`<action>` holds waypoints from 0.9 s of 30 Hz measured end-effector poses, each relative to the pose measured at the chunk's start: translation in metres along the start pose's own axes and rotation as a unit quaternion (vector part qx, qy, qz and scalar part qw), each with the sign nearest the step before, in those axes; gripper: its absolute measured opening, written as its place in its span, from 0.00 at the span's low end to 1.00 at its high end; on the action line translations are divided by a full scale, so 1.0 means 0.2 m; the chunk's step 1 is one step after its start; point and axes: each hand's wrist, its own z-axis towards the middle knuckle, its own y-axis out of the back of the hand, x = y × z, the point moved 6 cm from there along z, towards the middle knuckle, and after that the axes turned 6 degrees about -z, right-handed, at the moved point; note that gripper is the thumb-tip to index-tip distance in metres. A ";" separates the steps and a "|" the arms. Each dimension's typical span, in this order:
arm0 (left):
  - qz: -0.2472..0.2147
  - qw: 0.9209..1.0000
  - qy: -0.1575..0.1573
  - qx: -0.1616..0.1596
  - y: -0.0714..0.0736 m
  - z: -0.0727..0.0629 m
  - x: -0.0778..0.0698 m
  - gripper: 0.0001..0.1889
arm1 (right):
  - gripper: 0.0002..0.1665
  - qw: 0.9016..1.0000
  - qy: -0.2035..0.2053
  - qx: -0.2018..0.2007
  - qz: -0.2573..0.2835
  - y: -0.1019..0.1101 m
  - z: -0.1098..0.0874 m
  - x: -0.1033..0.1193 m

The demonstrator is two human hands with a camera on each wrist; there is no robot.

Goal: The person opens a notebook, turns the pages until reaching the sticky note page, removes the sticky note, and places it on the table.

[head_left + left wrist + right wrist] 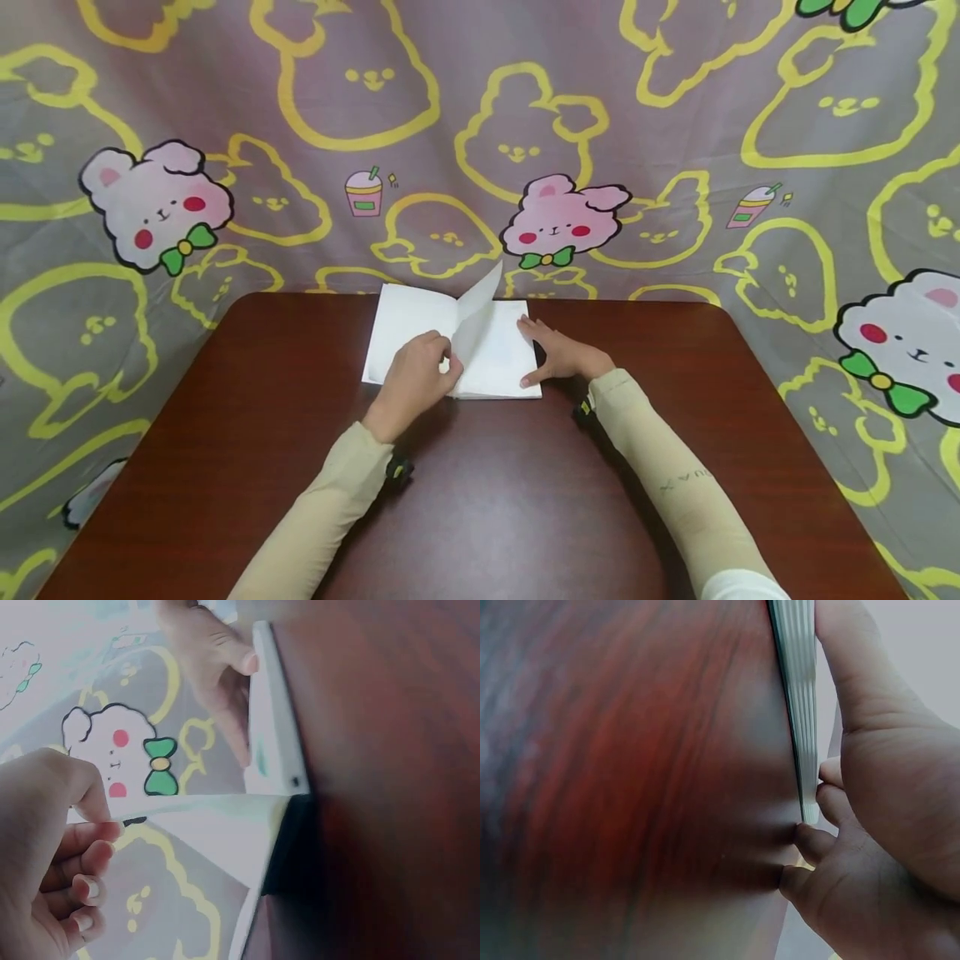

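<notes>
White-paged book [412,325] lies open; left hand [416,375] pinches a raised leaf [476,310], not yet laid over; right hand [561,352], fingers spread, touches the right page [498,360].

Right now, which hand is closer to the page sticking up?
The left. The left hand pinches the raised page itself, while the right hand is off to its right, at the outer edge of the open book.

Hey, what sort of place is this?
Probably an indoor desk nook, perhaps makeshift: a brown table, cartoon-print cloth around its far edge and sides, and an open book on the table.
</notes>
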 end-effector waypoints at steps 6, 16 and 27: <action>-0.014 0.999 0.007 -0.029 0.06 0.10 0.01 0.07 | 0.73 1.000 -0.004 -0.003 -0.015 0.00 0.00 -0.01; 0.026 0.999 -0.013 -0.044 0.16 0.09 -0.01 0.08 | 0.73 1.000 -0.005 0.001 -0.007 0.00 0.02 -0.01; 0.111 0.988 -0.097 -0.049 0.23 0.03 -0.06 0.08 | 0.72 1.000 -0.009 0.001 0.001 -0.01 -0.01 0.00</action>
